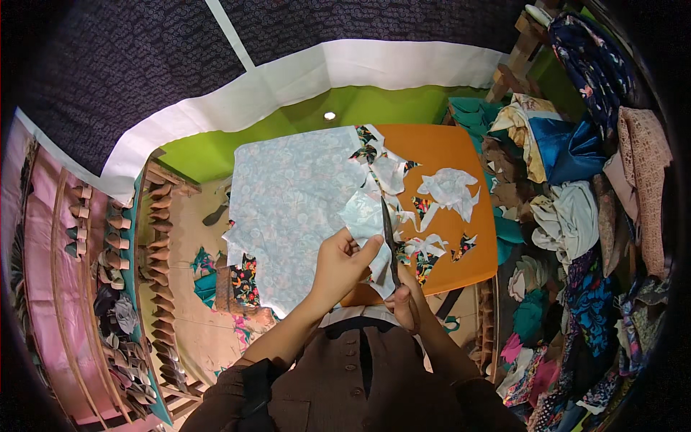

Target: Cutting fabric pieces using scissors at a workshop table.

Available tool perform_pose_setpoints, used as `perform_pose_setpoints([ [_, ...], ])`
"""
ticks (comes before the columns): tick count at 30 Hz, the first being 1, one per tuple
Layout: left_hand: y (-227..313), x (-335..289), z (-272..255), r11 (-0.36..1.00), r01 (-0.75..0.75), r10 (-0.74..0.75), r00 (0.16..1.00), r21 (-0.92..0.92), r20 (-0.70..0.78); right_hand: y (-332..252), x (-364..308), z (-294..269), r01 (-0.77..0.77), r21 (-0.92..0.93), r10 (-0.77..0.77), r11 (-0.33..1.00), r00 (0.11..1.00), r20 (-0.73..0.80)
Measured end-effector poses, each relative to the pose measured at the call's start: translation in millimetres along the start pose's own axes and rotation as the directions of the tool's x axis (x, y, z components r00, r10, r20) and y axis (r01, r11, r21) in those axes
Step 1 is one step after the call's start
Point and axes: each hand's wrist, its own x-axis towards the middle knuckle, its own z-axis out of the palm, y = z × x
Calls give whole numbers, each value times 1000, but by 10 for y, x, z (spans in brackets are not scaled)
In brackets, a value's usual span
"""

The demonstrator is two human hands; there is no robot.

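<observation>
My right hand (404,299) is closed on a pair of dark scissors (389,234), whose long blades point away from me over the cloth. My left hand (347,261) pinches a pale fabric piece (363,212) just left of the blades. Whether the blades are parted is hard to make out. Beneath lies a large floral fabric (288,191), pale side up, spread across the left of an orange table (461,147). Cut fabric scraps (450,191), some showing a black floral side, lie to the right of the scissors.
Heaps of mixed cloth (568,223) rise along the right side. On the left, wooden racks (160,266) hold rows of shoe-like pieces. More scraps (205,277) lie on the floor left of the table. A dark patterned curtain (374,21) with a white border hangs at the far side.
</observation>
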Motion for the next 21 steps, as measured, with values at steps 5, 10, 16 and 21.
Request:
perform_pose_setpoints([
  [5, -15, 11, 9, 994, -106, 108, 990, 27, -86, -294, 14, 39, -12, -65, 14, 998, 1000, 24],
  [10, -73, 34, 24, 970, -224, 237, 960, 96, -150, -234, 17, 29, 17, -91, -14, 996, 999, 30],
  [16, 2, -26, 59, 987, -145, 154, 973, 64, -173, -242, 0, 46, 30, -68, -29, 997, 1000, 12],
  [21, -25, -13, 29, 992, -125, 128, 976, 26, -174, -174, 0, 34, 1, -92, 1, 996, 1000, 27],
])
